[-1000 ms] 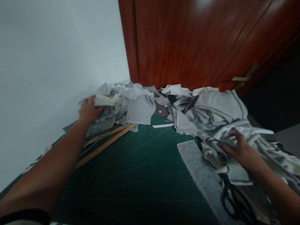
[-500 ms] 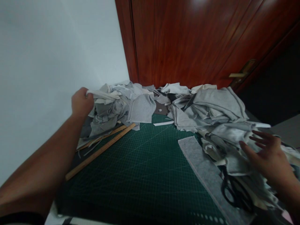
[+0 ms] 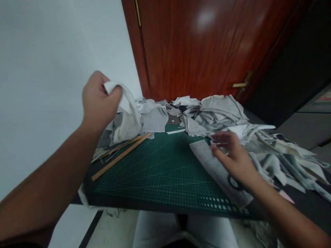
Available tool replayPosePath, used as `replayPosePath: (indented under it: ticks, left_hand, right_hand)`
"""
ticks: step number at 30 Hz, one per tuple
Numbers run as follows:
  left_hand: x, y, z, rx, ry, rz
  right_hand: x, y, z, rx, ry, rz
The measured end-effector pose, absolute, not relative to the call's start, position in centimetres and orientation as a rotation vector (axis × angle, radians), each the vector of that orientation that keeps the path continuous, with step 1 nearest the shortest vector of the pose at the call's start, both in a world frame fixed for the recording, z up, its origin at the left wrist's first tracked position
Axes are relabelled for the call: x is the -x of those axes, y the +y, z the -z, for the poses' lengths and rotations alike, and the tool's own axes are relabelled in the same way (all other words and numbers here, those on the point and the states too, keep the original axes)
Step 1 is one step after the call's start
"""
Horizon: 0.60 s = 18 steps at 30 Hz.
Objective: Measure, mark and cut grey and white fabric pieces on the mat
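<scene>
My left hand grips the top edge of a whitish fabric piece, which hangs and curls down in front of the left heap of scraps. Above the right part of the green cutting mat, my right hand hovers with its fingers loosely apart and nothing in them. Under it lies a long grey fabric strip. Black scissors rest on the strip, mostly hidden by my right wrist.
Fabric heaps stand at the back left and right, with more loose scraps along the right side. A wooden ruler lies at the mat's left. Behind are a white wall and a wooden door.
My left hand has lifted the whitish fabric up and to the right, off the left heap. My right hand has moved left from the right-hand scraps to above the mat. The view has shifted.
</scene>
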<state>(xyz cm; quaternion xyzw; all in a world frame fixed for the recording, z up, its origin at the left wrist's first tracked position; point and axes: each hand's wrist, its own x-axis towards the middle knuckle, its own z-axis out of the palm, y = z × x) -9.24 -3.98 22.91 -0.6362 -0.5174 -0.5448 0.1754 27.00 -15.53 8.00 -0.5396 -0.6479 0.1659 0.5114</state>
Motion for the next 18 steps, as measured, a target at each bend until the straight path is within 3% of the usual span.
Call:
replayPosePath:
  ticks: [4,10,15,18]
  left_hand:
    - [4.2,-8.3,-22.1,2.337,-1.399,1.638]
    - [0.7,-12.3,-21.9,2.890,-1.471,1.319]
    - [-0.1,-14.1,-20.9,2.874,-1.520,1.777]
    - [-0.9,-15.0,-18.7,2.983,-1.557,1.759]
  right_hand:
    - [-19.5,-16.4,-10.8,1.015,-1.677,-0.645]
    - [-16.3,-15.0,-15.2,0.833,-1.764,-0.395]
    - [-18.3,-15.1,-17.7,0.943,-1.756,-0.270]
    - [-19.2,-15.5,-18.9,0.919,-1.685,-0.210]
